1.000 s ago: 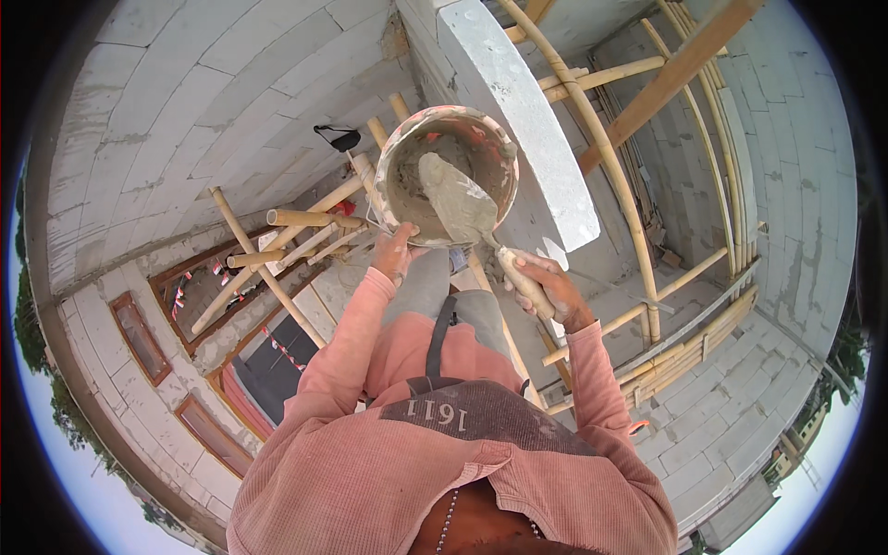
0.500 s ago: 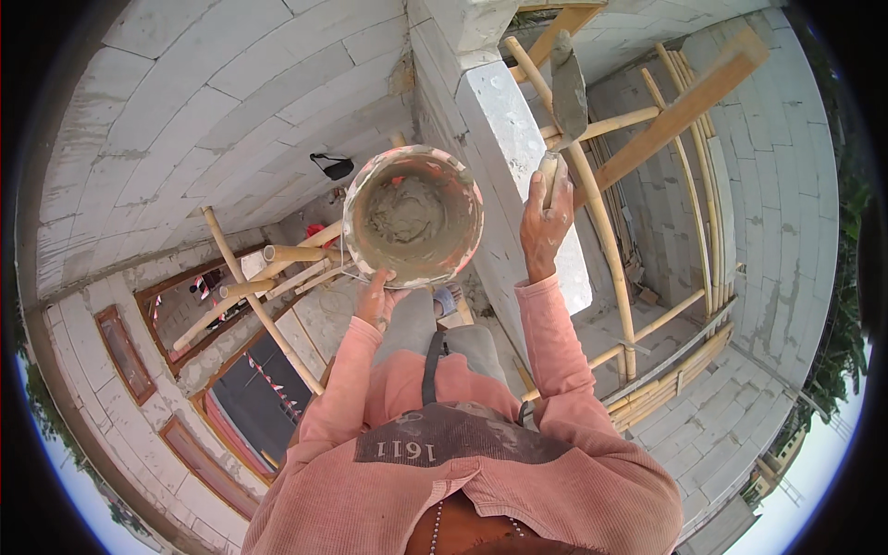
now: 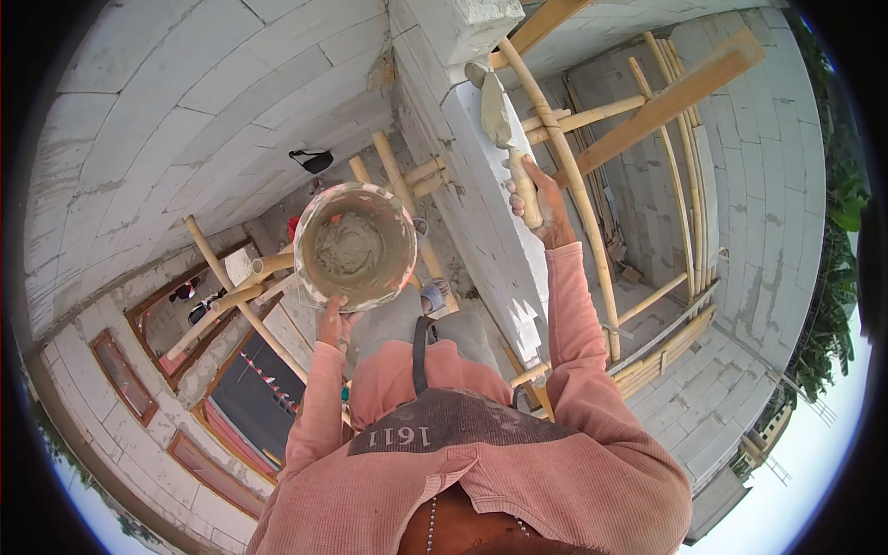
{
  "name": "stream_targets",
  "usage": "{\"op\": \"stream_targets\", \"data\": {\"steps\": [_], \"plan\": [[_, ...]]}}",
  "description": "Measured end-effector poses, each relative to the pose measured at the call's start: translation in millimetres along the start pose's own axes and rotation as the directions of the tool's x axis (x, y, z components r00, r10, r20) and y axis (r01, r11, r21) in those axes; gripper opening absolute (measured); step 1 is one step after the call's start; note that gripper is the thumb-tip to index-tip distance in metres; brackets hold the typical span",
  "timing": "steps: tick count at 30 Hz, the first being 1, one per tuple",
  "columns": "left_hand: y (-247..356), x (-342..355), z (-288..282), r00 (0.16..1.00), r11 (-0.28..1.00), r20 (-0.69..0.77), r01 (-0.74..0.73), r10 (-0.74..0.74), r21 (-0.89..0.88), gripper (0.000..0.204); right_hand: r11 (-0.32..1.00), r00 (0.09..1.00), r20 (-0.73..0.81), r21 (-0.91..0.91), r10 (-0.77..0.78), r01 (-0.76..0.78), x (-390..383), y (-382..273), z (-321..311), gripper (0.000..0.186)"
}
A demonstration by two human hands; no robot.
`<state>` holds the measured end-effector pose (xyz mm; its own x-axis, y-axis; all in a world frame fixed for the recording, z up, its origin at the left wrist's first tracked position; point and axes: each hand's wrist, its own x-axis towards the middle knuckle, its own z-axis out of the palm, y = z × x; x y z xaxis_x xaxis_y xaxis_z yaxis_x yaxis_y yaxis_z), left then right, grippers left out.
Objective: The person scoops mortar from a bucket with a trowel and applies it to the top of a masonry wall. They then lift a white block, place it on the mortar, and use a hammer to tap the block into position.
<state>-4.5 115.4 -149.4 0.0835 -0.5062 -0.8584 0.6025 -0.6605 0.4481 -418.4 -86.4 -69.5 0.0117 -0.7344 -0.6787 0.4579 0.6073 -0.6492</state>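
My left hand (image 3: 337,320) grips the lower rim of a round bucket (image 3: 405,242), thumb over the edge. Wet grey mortar (image 3: 347,244) lies in the bottom of this mortar-smeared bucket. In my right hand (image 3: 551,208) is a trowel (image 3: 496,116), with the fingers wrapped round its pale handle. Its blade points away from me over the white block (image 3: 468,118) on top of the wall. A lump of grey mortar shows at the blade's tip, close to the end of a higher block (image 3: 488,26); whether it touches that block I cannot tell.
Bamboo scaffold poles (image 3: 575,199) and a wooden plank (image 3: 666,111) stand right of the wall. More bamboo (image 3: 227,301) crosses at the left, by window frames (image 3: 125,379). A black bag (image 3: 311,161) is against the left block wall. Below is a sandalled foot (image 3: 432,298).
The trowel has moved left and tilted, so its tip is now by the higher block's end. The bucket has shifted left and slightly nearer in view. The view itself has shifted a little.
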Motion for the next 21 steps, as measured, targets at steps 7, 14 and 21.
{"op": "stream_targets", "data": {"steps": [7, 14, 21], "plan": [[6, 1, 16, 0.999, 1.000, -0.036, 0.005, -0.004, 0.028, 0.047, 0.870, 0.990, -0.125, -0.478, 0.069, -0.122, 19, -30, 28, 0.047], [4, 11, 24, 0.999, 0.999, -0.024, 0.047, -0.047, -0.017, 0.050, 0.681, 0.987, -0.158, -0.723, -0.006, -0.112, -6, -50, 9, 0.047], [-1, 10, 15, 0.998, 0.996, -0.011, 0.067, -0.068, -0.065, 0.048, 0.734, 0.987, -0.159, -0.674, -0.034, -0.083, 9, -68, 27, 0.056]]}}
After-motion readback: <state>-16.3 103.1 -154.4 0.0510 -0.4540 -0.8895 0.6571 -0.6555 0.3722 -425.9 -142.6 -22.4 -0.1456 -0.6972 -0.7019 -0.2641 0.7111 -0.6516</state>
